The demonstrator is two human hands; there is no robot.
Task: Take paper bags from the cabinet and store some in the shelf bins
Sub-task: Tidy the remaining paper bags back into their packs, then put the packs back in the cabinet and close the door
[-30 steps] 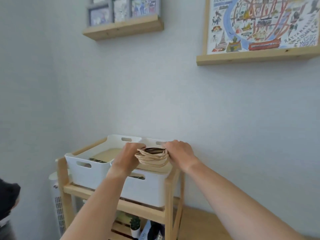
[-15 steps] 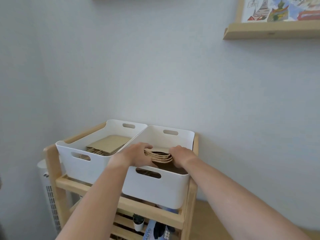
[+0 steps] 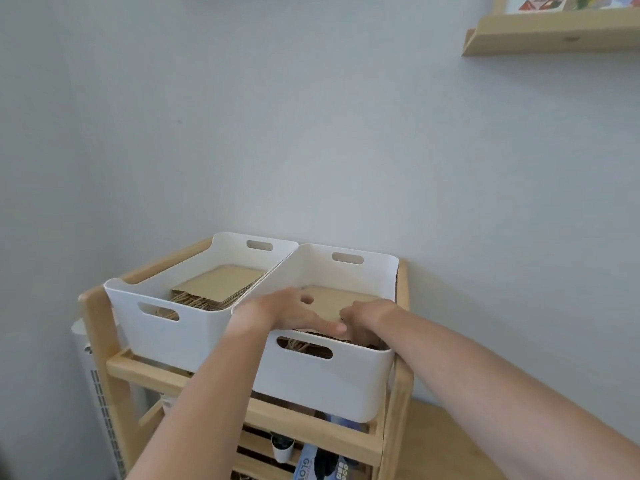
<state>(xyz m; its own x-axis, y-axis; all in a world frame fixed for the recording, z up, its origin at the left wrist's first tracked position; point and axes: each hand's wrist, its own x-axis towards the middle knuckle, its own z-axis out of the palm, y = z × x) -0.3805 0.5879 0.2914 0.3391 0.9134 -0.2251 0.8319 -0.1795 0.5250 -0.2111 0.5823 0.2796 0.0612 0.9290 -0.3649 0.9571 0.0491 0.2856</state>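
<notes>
Two white bins stand side by side on top of a wooden shelf [image 3: 97, 327]. The left bin [image 3: 156, 337] holds a flat stack of brown paper bags [image 3: 221, 284]. Inside the right bin [image 3: 346, 382], both my hands rest on another stack of brown paper bags [image 3: 329, 301]. My left hand [image 3: 294, 311] grips the stack's near left edge, thumb on top. My right hand [image 3: 367, 317] holds the near right edge, its fingers hidden below the bin rim. Twisted bag handles show through the front handle slot.
A wooden wall ledge [image 3: 554, 32] with a picture hangs at the upper right. A white ribbed appliance [image 3: 93, 393] stands left of the shelf. Lower shelf levels hold a small potted plant [image 3: 282, 448] and a glove box [image 3: 318, 465]. A wooden surface [image 3: 450, 445] lies at the right.
My hands have lowered the stack of paper bags from above the rim down into the right bin. The view has tilted down and moved closer.
</notes>
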